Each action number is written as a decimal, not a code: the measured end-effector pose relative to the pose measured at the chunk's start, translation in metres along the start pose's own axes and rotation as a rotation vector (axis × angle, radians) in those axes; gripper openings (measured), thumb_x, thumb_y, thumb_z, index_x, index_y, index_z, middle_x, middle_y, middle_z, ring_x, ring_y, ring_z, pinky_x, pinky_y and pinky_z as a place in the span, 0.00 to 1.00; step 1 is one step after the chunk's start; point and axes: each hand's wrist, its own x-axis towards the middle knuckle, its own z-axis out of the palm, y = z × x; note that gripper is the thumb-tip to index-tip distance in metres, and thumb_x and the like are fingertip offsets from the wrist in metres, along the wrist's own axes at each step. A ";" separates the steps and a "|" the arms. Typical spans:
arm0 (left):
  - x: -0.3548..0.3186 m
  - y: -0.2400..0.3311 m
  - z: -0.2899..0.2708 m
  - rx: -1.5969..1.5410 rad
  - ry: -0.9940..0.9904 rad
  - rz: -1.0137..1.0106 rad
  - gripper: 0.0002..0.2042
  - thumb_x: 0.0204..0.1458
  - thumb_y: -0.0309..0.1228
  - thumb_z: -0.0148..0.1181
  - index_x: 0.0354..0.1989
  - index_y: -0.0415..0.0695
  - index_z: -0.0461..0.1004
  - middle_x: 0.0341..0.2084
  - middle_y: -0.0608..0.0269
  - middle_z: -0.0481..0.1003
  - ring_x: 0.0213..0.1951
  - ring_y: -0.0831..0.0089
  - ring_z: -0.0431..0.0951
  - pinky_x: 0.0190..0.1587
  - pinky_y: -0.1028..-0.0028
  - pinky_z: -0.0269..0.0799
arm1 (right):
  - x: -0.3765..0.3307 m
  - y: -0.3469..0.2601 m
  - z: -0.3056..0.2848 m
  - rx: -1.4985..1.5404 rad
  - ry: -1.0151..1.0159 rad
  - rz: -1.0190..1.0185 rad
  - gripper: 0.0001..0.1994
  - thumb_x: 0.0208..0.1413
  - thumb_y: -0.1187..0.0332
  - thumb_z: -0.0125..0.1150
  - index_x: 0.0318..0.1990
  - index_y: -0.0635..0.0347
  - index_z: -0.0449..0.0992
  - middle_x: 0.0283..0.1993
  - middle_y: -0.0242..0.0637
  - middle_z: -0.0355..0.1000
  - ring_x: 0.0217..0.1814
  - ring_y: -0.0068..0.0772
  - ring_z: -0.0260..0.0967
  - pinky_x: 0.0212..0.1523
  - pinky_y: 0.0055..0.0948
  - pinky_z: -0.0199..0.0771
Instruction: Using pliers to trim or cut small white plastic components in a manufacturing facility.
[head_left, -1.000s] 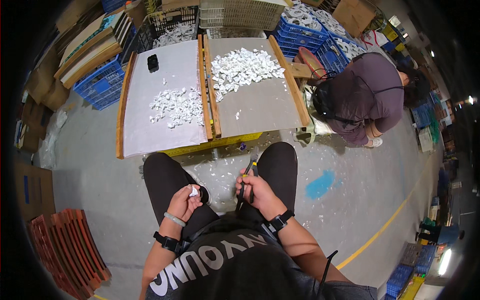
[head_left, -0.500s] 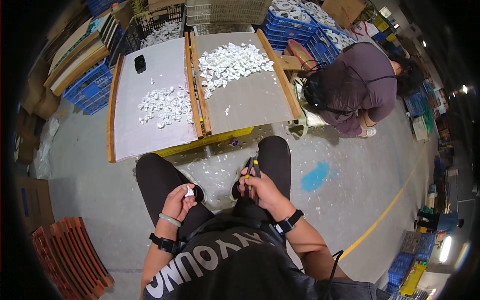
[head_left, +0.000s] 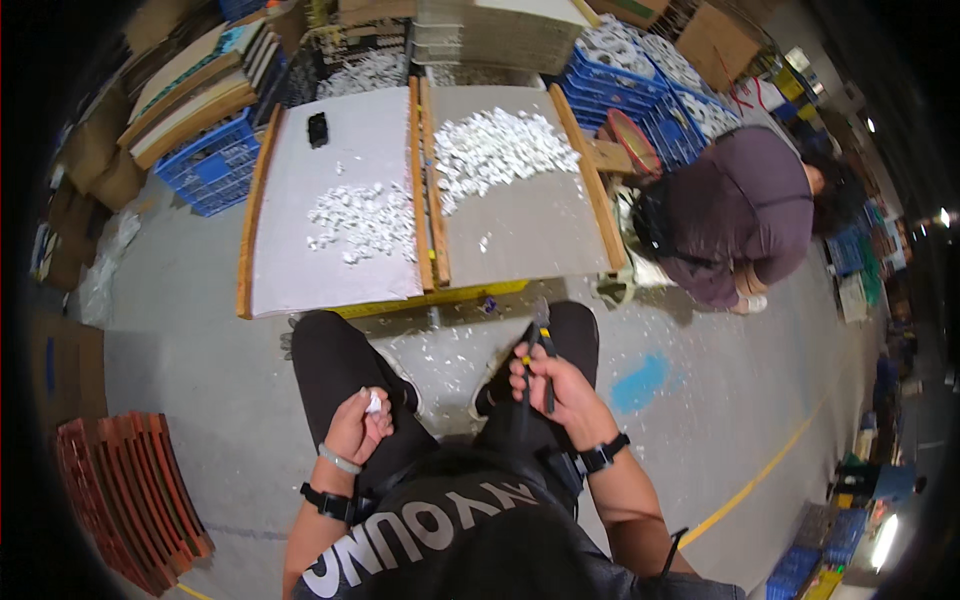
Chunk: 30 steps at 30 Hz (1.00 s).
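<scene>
White plastic piece (head_left: 373, 402) sits pinched in the left hand (head_left: 355, 425); right hand (head_left: 555, 390) grips cutters (head_left: 537, 350), trimming mid-step; blades must meet it.

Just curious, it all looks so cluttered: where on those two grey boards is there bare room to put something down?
The near half of the left grey board, below its scatter of small white pieces, is bare. So is the near part of the right grey board, beside its wooden edge strip. The far end, under the big white heap, is crowded.
</scene>
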 end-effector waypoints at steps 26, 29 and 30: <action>-0.197 -0.137 -0.151 -0.833 1.443 0.910 0.17 0.57 0.47 0.36 0.22 0.52 0.63 0.11 0.67 0.61 0.14 0.73 0.62 0.15 0.72 0.58 | -0.058 -0.058 0.025 0.010 -0.085 0.000 0.18 0.47 0.73 0.57 0.47 0.56 0.64 0.34 0.31 0.63 0.33 0.26 0.59 0.34 0.27 0.61; -0.185 -0.140 -0.158 -0.811 1.423 0.904 0.17 0.57 0.47 0.37 0.22 0.52 0.64 0.11 0.67 0.61 0.14 0.73 0.62 0.15 0.72 0.59 | -0.053 -0.058 0.026 0.017 -0.066 -0.016 0.18 0.47 0.72 0.57 0.47 0.56 0.64 0.34 0.32 0.63 0.32 0.27 0.59 0.34 0.29 0.62; -0.182 -0.141 -0.160 -0.801 1.419 0.899 0.17 0.57 0.47 0.37 0.22 0.52 0.64 0.11 0.67 0.61 0.14 0.73 0.62 0.16 0.72 0.59 | -0.053 -0.057 0.022 0.044 -0.082 0.003 0.18 0.47 0.72 0.57 0.47 0.56 0.64 0.34 0.32 0.62 0.32 0.27 0.59 0.34 0.29 0.62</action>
